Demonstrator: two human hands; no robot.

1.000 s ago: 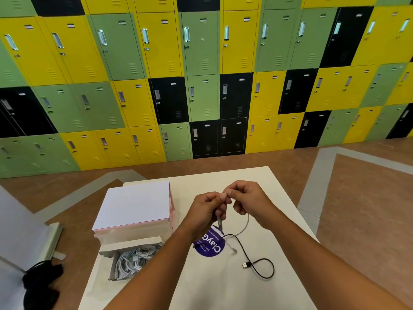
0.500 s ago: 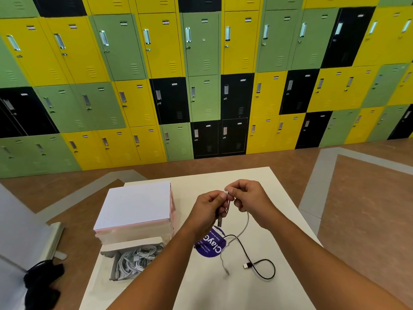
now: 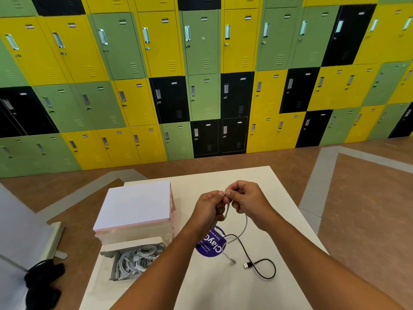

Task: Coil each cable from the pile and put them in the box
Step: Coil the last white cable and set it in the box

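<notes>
White table [image 3: 223, 291] bears, near left, the box [image 3: 114, 268] of coiled white cables [image 3: 136, 260] and, near right, a loose black cable [image 3: 252, 264]. Farther on, left hand [image 3: 209, 208] and right hand [image 3: 245, 199] both pinch a grey cable [image 3: 245, 222] over a purple sticker [image 3: 212, 245]. Coloured lockers [image 3: 201, 63] stand beyond.

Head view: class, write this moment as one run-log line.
step: coil white cable | left hand: grips it | right hand: pinches it | black cable: loose on table | box: holds cables

The wall of metal lockers [image 3: 201, 74] is a yellow, green and black patchwork; the round sticker [image 3: 211, 245] is purple with white lettering.
</notes>
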